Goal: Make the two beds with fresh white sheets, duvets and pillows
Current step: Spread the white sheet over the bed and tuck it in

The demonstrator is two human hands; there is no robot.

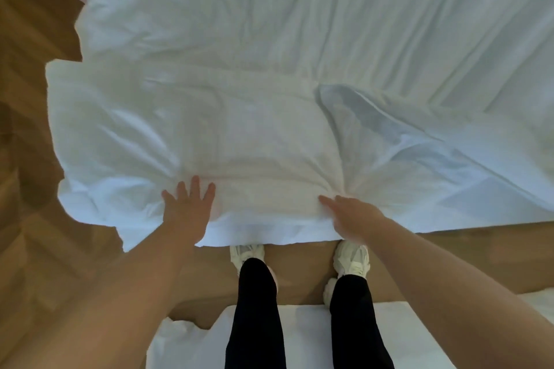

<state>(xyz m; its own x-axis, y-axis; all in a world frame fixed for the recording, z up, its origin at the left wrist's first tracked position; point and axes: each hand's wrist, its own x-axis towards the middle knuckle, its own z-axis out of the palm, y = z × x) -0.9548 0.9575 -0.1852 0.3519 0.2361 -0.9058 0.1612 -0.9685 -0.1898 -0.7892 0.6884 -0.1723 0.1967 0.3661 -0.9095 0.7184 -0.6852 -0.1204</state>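
We stand at the near edge of the bed (449, 228), whose white sheet (329, 9) lies spread but creased across the whole mattress. At its near left corner lies a plump white pillow (186, 129), overhanging the edge a little above the wooden floor (30, 99). A slack fold of thin white cloth (419, 153) trails from it along the near edge to the right. The second bed (299, 332) is just behind our legs. Our left hand (187, 210) lies flat on the pillow's near rim, fingers spread. Our right hand (350, 216), somewhat blurred, seems to bunch the cover, since the creases run together at its fingers. We judge this to be the pillow step: settling the filling into its case. Next we would need to hold the filling down with the left hand, draw the slack taut with the right, and then tidy the loose end.
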